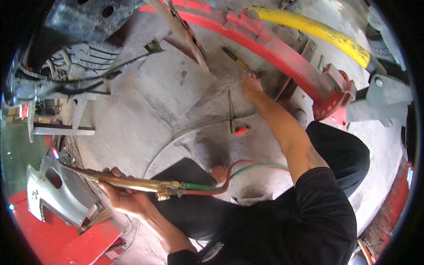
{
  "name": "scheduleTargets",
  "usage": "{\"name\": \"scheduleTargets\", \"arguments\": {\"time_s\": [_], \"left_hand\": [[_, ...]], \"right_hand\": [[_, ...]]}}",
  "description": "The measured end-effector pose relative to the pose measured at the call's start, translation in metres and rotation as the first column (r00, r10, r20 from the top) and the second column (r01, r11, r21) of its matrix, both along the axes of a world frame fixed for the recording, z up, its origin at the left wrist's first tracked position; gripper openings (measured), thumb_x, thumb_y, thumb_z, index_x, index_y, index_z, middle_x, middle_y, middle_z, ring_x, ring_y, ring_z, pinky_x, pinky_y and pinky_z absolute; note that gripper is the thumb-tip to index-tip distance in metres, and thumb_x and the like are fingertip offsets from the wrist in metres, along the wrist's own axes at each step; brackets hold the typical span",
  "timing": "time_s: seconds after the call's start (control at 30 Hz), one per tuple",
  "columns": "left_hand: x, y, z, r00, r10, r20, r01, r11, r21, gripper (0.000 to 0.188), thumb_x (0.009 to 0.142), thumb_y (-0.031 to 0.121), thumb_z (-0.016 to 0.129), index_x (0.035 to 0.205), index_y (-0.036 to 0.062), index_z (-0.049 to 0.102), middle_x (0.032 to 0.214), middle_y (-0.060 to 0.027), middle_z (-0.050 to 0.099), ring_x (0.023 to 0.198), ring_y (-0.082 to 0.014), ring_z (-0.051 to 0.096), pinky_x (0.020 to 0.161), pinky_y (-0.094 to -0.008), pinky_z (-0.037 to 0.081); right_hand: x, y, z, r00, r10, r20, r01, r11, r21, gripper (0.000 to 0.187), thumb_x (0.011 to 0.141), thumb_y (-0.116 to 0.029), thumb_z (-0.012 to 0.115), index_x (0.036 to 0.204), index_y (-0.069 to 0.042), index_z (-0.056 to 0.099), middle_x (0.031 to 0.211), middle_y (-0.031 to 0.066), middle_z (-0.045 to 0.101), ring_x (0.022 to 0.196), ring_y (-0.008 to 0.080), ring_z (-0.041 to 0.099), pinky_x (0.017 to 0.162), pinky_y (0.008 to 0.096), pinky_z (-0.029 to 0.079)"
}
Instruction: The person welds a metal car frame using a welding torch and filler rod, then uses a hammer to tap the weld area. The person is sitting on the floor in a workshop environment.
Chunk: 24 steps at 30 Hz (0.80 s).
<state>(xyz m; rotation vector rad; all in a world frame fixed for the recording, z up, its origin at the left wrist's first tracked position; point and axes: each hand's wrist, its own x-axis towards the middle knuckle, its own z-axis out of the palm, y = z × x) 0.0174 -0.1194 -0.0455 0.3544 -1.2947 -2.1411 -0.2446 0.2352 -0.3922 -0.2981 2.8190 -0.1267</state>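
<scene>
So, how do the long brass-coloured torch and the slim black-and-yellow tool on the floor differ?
The long brass-coloured torch is held in the left hand; the slim black-and-yellow tool lies on the floor by the right hand. The torch is attached to red and green hoses; the tool shows none. Both are long and narrow.

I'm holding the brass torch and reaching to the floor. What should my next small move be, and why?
Probably close your right hand on the black-and-yellow tool: its near end lies right by that hand, though contact is hard to tell, and your left hand is occupied with the brass torch.
</scene>
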Motion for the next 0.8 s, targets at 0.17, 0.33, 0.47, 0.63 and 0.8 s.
{"name": "scheduleTargets", "arguments": {"time_s": [0.17,0.33,0.47,0.63,0.8], "left_hand": [[-0.013,0.003,0.002,0.980,0.178,0.089,-0.177,0.984,-0.017,0.040,0.105,0.034,0.053,0.129,0.0022,0.054,0.099,-0.0097,0.062,0.069,-0.0096,0.061,0.054,-0.0209,0.053],[-0.026,0.023,0.010,0.920,0.360,0.157,-0.368,0.929,0.027,0.038,0.104,0.036,0.055,0.124,0.0038,0.055,0.091,-0.0060,0.061,0.051,-0.0031,0.046,0.041,-0.0149,0.037],[-0.022,0.015,0.007,0.974,0.200,0.103,-0.201,0.980,0.001,0.037,0.104,0.038,0.055,0.120,0.0046,0.057,0.089,-0.0055,0.062,0.047,-0.0031,0.040,0.039,-0.0167,0.031],[-0.001,0.009,0.009,0.930,0.341,0.135,-0.344,0.939,-0.007,0.038,0.103,0.038,0.056,0.117,0.0037,0.060,0.088,-0.0086,0.065,0.044,-0.0038,0.039,0.038,-0.0188,0.029],[-0.016,0.022,0.020,0.943,0.321,0.088,-0.326,0.943,0.062,0.031,0.104,0.032,0.057,0.112,0.0022,0.061,0.082,-0.0096,0.067,0.045,-0.0029,0.040,0.038,-0.0191,0.027]], "right_hand": [[-0.032,0.043,-0.046,0.973,-0.154,0.173,0.150,0.988,0.036,0.048,0.096,-0.013,0.048,0.144,-0.015,0.049,0.154,0.0243,0.037,0.139,0.0435,0.040,0.109,0.0570,0.040],[-0.002,0.024,-0.059,0.995,0.100,0.005,-0.099,0.974,0.203,0.036,0.096,-0.019,0.051,0.130,-0.011,0.061,0.133,0.0207,0.054,0.125,0.0404,0.050,0.100,0.0548,0.046],[0.011,0.014,-0.058,0.996,0.090,0.004,-0.089,0.995,-0.036,0.029,0.090,-0.020,0.062,0.116,-0.009,0.068,0.119,0.0195,0.063,0.118,0.0389,0.056,0.097,0.0506,0.048],[0.068,-0.049,0.040,0.998,-0.068,0.010,0.056,0.716,-0.696,0.034,0.086,-0.024,0.070,0.109,0.000,0.065,0.096,0.0234,0.071,0.090,0.0326,0.069,0.082,0.0436,0.053],[0.102,-0.036,0.111,0.949,-0.239,0.204,0.264,0.256,-0.930,0.028,0.090,-0.025,0.066,0.095,0.002,0.068,0.082,0.0138,0.070,0.070,0.0218,0.067,0.065,0.0369,0.053]]}}
